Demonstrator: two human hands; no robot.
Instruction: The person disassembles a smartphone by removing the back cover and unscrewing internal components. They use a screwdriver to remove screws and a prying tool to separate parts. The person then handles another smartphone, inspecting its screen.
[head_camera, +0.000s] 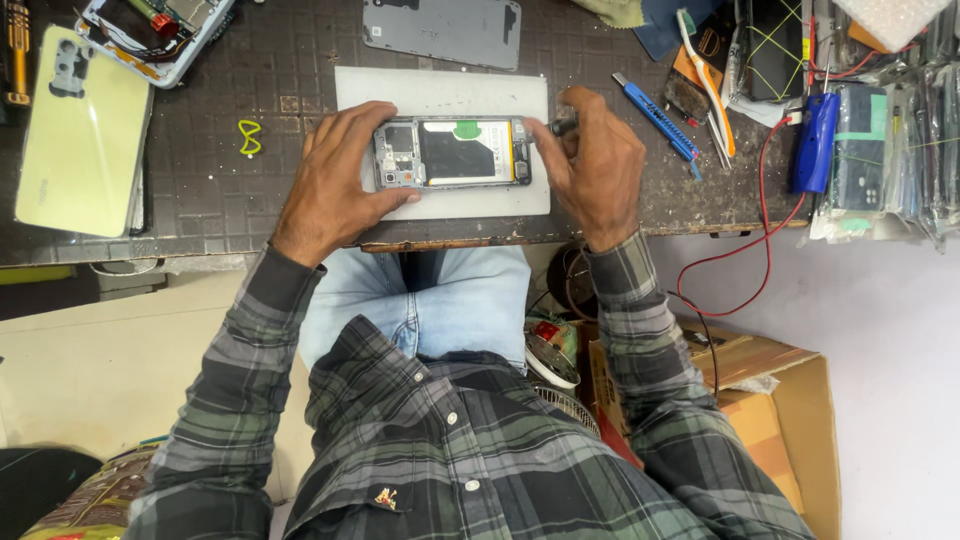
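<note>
L hand (335, 175) grips opened phone (452, 153) on white mat (440, 90), R hand (595, 160) pinches a tool (563, 125) at phone's end.

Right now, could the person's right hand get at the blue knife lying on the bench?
Probably yes: the blue knife lies beside the right hand with bare bench between, though that hand already grips a small dark tool.

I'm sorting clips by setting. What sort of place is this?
Probably a phone repair bench: an opened phone lies on a white mat, detached back covers sit nearby, and a blue utility knife lies beside them.
</note>
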